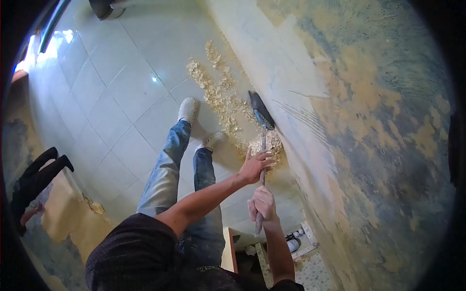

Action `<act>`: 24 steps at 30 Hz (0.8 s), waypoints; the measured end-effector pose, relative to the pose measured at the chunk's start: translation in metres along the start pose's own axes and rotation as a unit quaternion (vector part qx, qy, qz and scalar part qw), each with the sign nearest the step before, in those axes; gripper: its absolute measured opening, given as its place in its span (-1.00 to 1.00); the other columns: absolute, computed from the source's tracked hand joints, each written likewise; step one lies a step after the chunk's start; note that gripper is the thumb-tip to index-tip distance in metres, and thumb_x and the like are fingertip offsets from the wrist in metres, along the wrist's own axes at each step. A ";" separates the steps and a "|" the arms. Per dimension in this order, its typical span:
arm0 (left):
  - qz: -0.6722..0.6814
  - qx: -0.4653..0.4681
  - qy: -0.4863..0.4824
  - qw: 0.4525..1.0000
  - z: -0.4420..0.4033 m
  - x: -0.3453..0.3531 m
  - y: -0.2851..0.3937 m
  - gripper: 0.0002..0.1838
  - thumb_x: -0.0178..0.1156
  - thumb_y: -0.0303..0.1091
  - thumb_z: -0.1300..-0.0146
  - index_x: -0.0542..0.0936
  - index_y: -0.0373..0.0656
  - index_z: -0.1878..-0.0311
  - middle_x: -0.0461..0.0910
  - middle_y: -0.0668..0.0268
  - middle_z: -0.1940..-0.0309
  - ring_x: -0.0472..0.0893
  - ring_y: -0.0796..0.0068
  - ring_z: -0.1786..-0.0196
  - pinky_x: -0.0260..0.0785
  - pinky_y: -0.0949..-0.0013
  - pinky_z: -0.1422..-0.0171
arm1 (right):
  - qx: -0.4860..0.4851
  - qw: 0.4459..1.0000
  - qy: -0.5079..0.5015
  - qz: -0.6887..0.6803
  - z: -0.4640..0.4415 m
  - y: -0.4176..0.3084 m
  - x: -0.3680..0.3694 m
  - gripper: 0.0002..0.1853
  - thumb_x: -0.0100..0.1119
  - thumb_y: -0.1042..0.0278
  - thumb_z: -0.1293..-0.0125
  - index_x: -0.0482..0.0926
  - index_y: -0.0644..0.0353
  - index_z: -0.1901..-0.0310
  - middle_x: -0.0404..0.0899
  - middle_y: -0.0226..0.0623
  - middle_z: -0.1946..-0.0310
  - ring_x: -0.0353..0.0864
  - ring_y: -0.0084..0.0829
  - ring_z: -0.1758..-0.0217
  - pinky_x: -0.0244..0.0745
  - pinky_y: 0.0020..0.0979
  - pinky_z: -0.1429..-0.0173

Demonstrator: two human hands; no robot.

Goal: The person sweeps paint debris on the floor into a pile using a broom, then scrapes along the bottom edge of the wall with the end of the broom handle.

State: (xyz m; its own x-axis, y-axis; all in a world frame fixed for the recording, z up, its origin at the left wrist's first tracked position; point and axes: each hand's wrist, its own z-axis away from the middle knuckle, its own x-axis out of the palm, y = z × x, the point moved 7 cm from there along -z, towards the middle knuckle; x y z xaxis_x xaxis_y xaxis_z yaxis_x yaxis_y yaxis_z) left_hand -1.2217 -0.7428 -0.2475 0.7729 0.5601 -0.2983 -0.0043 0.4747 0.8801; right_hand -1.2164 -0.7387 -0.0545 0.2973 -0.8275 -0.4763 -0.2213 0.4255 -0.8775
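A long-handled broom (263, 112) with dark bristles and a blue part lies low along the foot of the wall. My right hand (263, 202) is closed in a fist around the handle near its lower end. Farther up the handle, my left hand (253, 167) grips it with the fingers laid across and the thumb pointing up. Pale flakes (223, 97) of scraped coating trail over the floor left of the broom. A denser heap of flakes (271, 145) sits beside the broom head, partly hidden by my left hand and the handle.
The patchy, peeling wall (369, 121) rises close on the right. My shoes (188, 110) stand on the pale tiled floor (121, 97). Another person's dark-clad legs (41, 172) show at left. A dark round object (104, 8) is at the top; a patterned surface (310, 271) lies below.
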 end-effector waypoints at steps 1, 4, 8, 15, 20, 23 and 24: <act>0.036 0.019 0.043 0.998 0.010 -0.025 0.015 -0.60 0.15 -0.14 -0.41 0.53 0.18 -0.29 0.42 0.37 -0.36 0.24 0.25 -0.54 -0.40 -0.48 -0.55 | -0.026 1.000 0.018 -0.001 -0.012 -0.019 -0.002 -0.65 0.26 0.59 -0.03 0.25 0.15 0.70 0.22 -0.36 0.70 0.25 -0.25 0.67 0.26 -0.24 0.48; 0.083 0.060 0.151 0.983 0.038 -0.103 0.054 -0.63 0.17 -0.26 -0.36 0.59 0.13 -0.23 0.62 0.44 -0.16 0.44 0.31 -0.41 -0.43 -0.37 -0.59 | -0.073 0.995 0.060 -0.037 -0.065 -0.076 -0.004 -0.67 0.25 0.59 -0.05 0.27 0.14 0.66 0.20 -0.38 0.70 0.24 -0.28 0.67 0.21 -0.30 0.51; 0.049 0.100 0.282 0.953 0.057 -0.207 0.052 -0.60 0.13 -0.42 -0.17 0.67 0.07 -0.08 0.71 0.51 0.25 0.66 0.41 0.06 -0.03 -0.07 -0.51 | -0.114 0.982 0.113 -0.102 -0.143 -0.109 0.006 -0.61 0.08 0.44 -0.38 0.24 0.18 0.63 0.19 -0.39 0.69 0.27 -0.32 0.69 0.24 -0.29 0.58; 0.236 0.209 0.479 0.819 0.028 -0.392 -0.096 -0.79 0.06 -0.40 -0.37 0.62 -0.21 0.04 0.64 0.25 0.34 0.58 0.47 0.26 0.31 0.39 0.13 | -0.224 0.957 0.128 -0.131 -0.294 -0.087 0.073 -0.69 0.28 0.32 -0.22 0.38 0.17 0.58 0.36 -0.32 0.64 0.43 -0.23 0.58 0.37 -0.20 0.41; -0.027 0.109 0.497 0.860 -0.029 -0.515 -0.148 -0.76 0.13 -0.38 -0.39 0.60 -0.18 -0.07 0.65 0.09 0.04 0.59 0.23 -0.03 0.41 0.22 -0.16 | -0.260 0.962 -0.006 -0.081 -0.407 0.005 0.135 -0.78 0.31 0.28 -0.13 0.55 0.15 0.57 0.53 -0.08 0.60 0.54 -0.05 0.50 0.41 -0.05 0.31; -0.173 0.095 0.319 0.927 -0.088 -0.519 -0.211 -0.68 0.22 -0.36 -0.34 0.61 -0.03 -0.16 0.61 0.12 -0.13 0.54 0.14 -0.18 0.38 0.13 -0.30 | -0.178 0.983 -0.010 -0.051 -0.420 0.094 0.152 -0.74 0.29 0.27 -0.18 0.54 0.16 0.60 0.50 -0.05 0.64 0.54 -0.02 0.50 0.43 -0.05 0.30; -0.247 0.096 0.204 0.943 -0.110 -0.493 -0.232 -0.62 0.26 -0.35 -0.30 0.61 0.05 -0.20 0.58 0.13 -0.18 0.51 0.12 -0.23 0.36 0.09 -0.33 | -0.125 0.991 -0.047 -0.029 -0.416 0.115 0.157 -0.73 0.29 0.29 -0.18 0.53 0.17 0.61 0.49 -0.04 0.63 0.53 -0.02 0.50 0.41 -0.05 0.32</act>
State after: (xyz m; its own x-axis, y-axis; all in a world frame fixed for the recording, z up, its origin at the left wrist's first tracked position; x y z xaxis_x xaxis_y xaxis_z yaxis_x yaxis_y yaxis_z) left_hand -1.6716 -1.0548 -0.3449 0.3420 0.5365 -0.7715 0.4361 0.6366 0.6360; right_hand -1.5813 -0.9717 -0.2071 0.3984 -0.8050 -0.4396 -0.4207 0.2654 -0.8675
